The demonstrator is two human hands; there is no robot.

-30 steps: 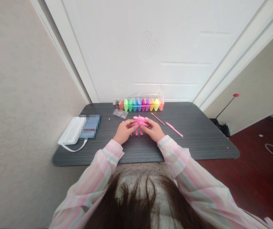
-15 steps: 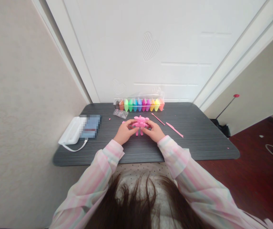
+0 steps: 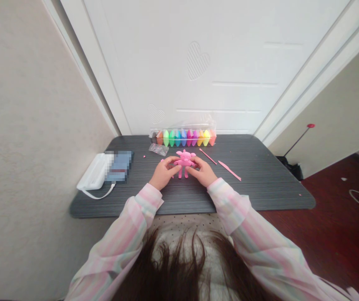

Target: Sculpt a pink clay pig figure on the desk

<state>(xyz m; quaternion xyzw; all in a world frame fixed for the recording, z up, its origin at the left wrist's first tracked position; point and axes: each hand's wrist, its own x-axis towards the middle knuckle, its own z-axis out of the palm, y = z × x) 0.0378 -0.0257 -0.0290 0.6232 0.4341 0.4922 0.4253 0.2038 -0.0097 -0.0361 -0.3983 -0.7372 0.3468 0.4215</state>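
A pink clay pig figure point(image 3: 185, 158) with ears, a snout, arms and two legs stands upright between my hands near the table's middle. My left hand point(image 3: 165, 171) pinches its arm on the left side between thumb and fingers. On the other side my right hand point(image 3: 203, 171) grips the opposite arm the same way. Bits of pink clay peek out beside my left fingers, partly hidden. To the right of the figure lie two pink modelling tools, a thin stick point(image 3: 208, 156) and a flat knife point(image 3: 230, 170).
At the back of the dark table point(image 3: 260, 184) stands a clear pack of coloured clay point(image 3: 184, 138). A crumpled plastic wrapper point(image 3: 159, 149) lies before it. On the left are a white device point(image 3: 94, 173) with a cable and a blurred blue item point(image 3: 119, 166).
The pig figure's head has tilted back a little, so its snout shows more plainly. My fingers have shifted slightly around its arms.
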